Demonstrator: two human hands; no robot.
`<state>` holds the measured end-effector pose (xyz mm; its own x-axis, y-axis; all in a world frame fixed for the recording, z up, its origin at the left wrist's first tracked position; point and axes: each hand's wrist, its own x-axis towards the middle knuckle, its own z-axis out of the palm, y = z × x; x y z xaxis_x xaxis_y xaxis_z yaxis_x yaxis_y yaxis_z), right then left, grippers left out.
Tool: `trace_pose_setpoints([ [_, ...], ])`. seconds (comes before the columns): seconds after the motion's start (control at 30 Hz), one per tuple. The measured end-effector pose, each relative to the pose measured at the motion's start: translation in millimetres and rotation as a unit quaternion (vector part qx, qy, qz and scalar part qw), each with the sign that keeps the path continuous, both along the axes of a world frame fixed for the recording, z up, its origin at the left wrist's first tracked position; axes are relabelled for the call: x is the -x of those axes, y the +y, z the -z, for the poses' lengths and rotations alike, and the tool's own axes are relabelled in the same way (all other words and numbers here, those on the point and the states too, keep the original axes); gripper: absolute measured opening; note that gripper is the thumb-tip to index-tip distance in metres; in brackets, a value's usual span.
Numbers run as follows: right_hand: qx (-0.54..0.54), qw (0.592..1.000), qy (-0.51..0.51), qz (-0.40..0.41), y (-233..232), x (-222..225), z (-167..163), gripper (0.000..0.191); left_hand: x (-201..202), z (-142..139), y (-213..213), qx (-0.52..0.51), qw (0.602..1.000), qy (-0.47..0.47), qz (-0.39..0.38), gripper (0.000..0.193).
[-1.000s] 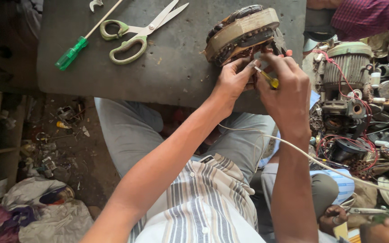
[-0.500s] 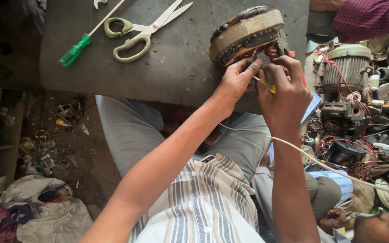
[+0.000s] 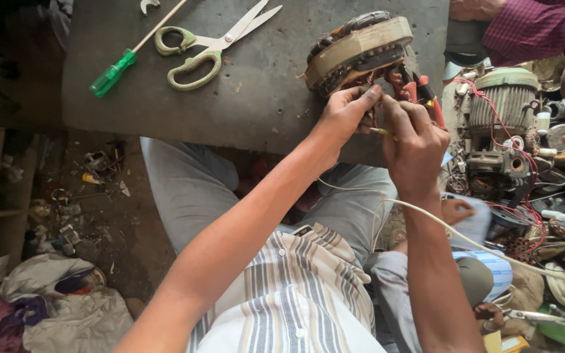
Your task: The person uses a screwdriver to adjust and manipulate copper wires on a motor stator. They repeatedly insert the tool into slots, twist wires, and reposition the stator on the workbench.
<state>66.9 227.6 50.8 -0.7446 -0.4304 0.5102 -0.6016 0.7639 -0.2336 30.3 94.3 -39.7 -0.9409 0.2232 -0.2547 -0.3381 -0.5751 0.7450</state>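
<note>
A round motor stator [image 3: 359,47] with copper windings lies tilted at the near right of a dark grey worktable [image 3: 256,98]. My left hand [image 3: 344,112] pinches wires at the stator's lower edge. My right hand [image 3: 414,145] sits just right of it, fingers closed around a thin yellow-handled tool [image 3: 382,132] whose tip points at the same spot. Red-handled pliers [image 3: 420,91] lie against the stator beside my right hand.
Green-handled scissors [image 3: 204,46] and a green-handled screwdriver [image 3: 122,65] lie on the table's far left. A heap of motors and red wires [image 3: 511,124] fills the right side. A white cable [image 3: 479,245] crosses my lap. Another person's sleeve [image 3: 544,29] is at the top right.
Both hands stay at the stator's lower edge, with only small finger movements on the wires. The view has shifted slightly.
</note>
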Motion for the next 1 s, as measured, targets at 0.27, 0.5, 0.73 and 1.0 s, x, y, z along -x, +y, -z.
trace_pose_setpoints([
  [0.27, 0.311, 0.935, -0.112, 0.129, -20, -18, 56, 0.013, -5, -3, -8, -0.026, 0.999, 0.042, -0.006, 0.023],
  [0.5, 0.665, 0.682, -0.256, 0.165, -57, -35, 70, 0.015, -10, -6, -1, -0.031, 0.999, 0.023, -0.027, 0.025],
  [0.73, 0.161, 0.967, 0.058, 0.191, -52, -35, 39, 0.013, -4, -4, 7, 0.023, 0.996, 0.043, -0.072, 0.026],
  [1.0, -0.008, 0.988, 0.014, 0.151, -4, -14, -11, 0.011, -3, 0, 12, 0.044, 0.998, 0.028, -0.045, 0.028],
])
